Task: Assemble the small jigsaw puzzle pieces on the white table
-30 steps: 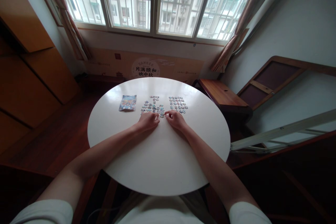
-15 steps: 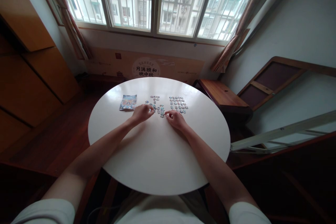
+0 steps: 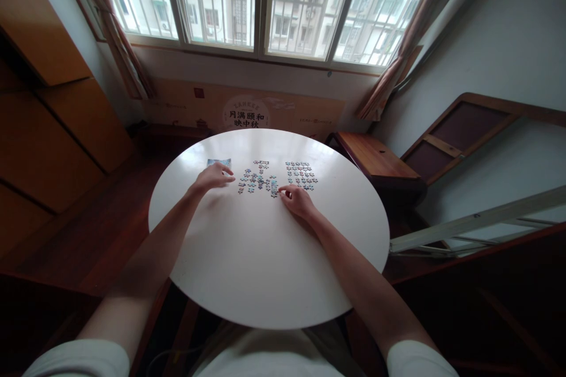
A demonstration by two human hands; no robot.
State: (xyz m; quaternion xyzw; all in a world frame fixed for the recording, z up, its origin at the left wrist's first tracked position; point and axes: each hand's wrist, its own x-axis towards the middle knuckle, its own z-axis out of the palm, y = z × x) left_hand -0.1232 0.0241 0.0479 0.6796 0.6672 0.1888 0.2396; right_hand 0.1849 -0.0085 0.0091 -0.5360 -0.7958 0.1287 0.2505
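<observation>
My left hand (image 3: 214, 176) hovers over the near part of a colourful picture sheet (image 3: 224, 162), partly hiding it. Its thumb and fingers are apart and hold nothing visible. In the middle of the round white table (image 3: 260, 259) lie loose jigsaw puzzle pieces (image 3: 250, 177), just right of that hand. My right hand (image 3: 298, 200) rests on the table with thumb and index finger closed at the edge of a small joined strip of puzzle pieces (image 3: 273, 189), gripping its right side. Beyond the right hand, more puzzle pieces (image 3: 298, 169) are laid out in rows.
A wooden bench or cabinet (image 3: 375, 156) stands behind the table's right edge. A folded frame (image 3: 477, 215) leans at the right. Barred windows (image 3: 260, 6) with curtains and a printed banner (image 3: 305, 109) are at the far side.
My left hand has moved left, from the loose middle pieces to the picture sheet, and its fingers have spread. My right hand stays by the joined strip.
</observation>
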